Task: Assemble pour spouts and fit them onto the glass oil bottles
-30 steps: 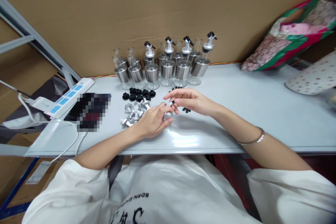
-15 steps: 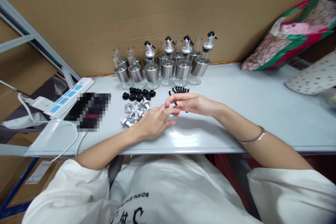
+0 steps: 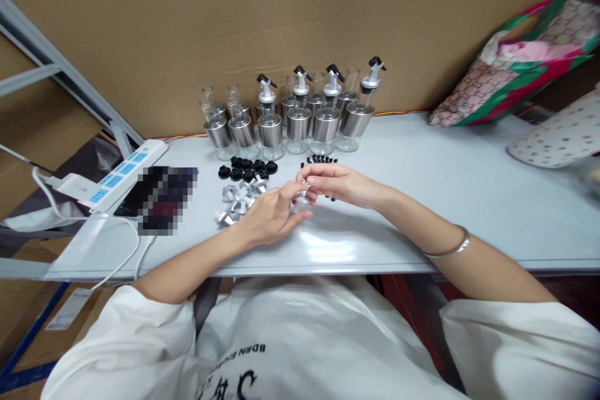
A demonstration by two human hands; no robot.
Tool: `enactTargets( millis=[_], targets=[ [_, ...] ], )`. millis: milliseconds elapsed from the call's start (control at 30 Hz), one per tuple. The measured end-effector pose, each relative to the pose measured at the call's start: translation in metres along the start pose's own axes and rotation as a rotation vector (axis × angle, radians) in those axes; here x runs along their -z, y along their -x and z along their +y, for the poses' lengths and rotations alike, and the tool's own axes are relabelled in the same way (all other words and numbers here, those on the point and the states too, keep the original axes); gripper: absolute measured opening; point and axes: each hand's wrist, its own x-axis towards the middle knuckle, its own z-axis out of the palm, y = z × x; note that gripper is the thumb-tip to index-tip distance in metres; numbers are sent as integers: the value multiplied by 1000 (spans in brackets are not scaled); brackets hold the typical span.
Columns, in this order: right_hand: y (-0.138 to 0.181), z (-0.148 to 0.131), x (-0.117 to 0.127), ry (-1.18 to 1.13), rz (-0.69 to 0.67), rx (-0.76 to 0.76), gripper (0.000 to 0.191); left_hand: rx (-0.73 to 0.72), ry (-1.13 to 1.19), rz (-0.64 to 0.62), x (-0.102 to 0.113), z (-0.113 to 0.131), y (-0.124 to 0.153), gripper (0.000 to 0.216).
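My left hand (image 3: 269,214) is closed around a silver pourer top (image 3: 302,199), its flared rim showing between thumb and fingers. From the other side, the fingertips of my right hand (image 3: 340,185) pinch at the upper end of that same pourer top. Whether a small black part is also between those fingertips is hidden. Loose silver pourer tops (image 3: 241,200) lie in a pile just behind my left hand. Small black levers (image 3: 321,159) are lined up beyond my right hand, partly covered by it. Black ribbed stoppers (image 3: 247,165) sit grouped beside the pile.
Glass bottles with steel bands (image 3: 270,131) stand in rows at the back, several topped with pourers (image 3: 302,80). To the left are a power strip (image 3: 126,175) with a cable and a blurred dark device (image 3: 162,200). A patterned bag (image 3: 492,87) leans at the back right.
The pourer top has tilted a little and moved slightly left. The black piece seen at my right fingertips is now out of sight behind them.
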Motion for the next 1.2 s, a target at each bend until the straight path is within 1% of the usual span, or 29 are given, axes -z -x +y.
enactTargets(
  millis=[67,100,133,167,233,267,300,333,433,533,600,667,767,933,1100,1167,1200],
  targets=[
    [-1,0,-1,3,52,31,23,-31,-31,18,6,-8,-1,39],
    [-2,0,-1,2,80,49,24,-25,-51,35,11,-13,-2,38],
    [-2,-1,0,6,109,66,25,16,-77,62,16,-19,-2,34],
    [-3,-2,0,15,141,80,26,92,-104,98,22,-25,-3,29],
    [-3,-4,2,39,202,98,25,307,-162,158,34,-38,-4,20],
    [-3,-4,3,50,225,101,25,398,-199,146,40,-44,-5,17],
    [-3,-5,4,61,241,102,25,464,-245,97,45,-50,-5,16],
    [-3,-5,5,69,253,103,25,507,-293,13,50,-55,-6,15],
    [-3,-4,6,81,268,110,24,573,-429,-255,59,-65,-6,16],
    [-2,-4,4,74,263,121,24,657,-548,-400,61,-65,-7,18],
    [-2,-5,3,69,259,133,24,684,-590,-463,61,-63,-8,20],
    [-2,-6,3,77,257,135,24,674,-613,-513,61,-60,-9,21],
    [-2,-6,2,90,260,127,25,655,-643,-542,59,-59,-8,22],
    [-2,-6,2,69,263,133,24,663,-660,-521,54,-57,-8,22],
    [-1,-5,2,52,265,144,25,725,-671,-541,52,-54,-11,22],
    [-1,-5,3,55,273,149,25,730,-666,-502,53,-56,-10,20],
    [-1,-5,3,58,280,151,24,730,-655,-456,53,-57,-10,19]
  ],
)
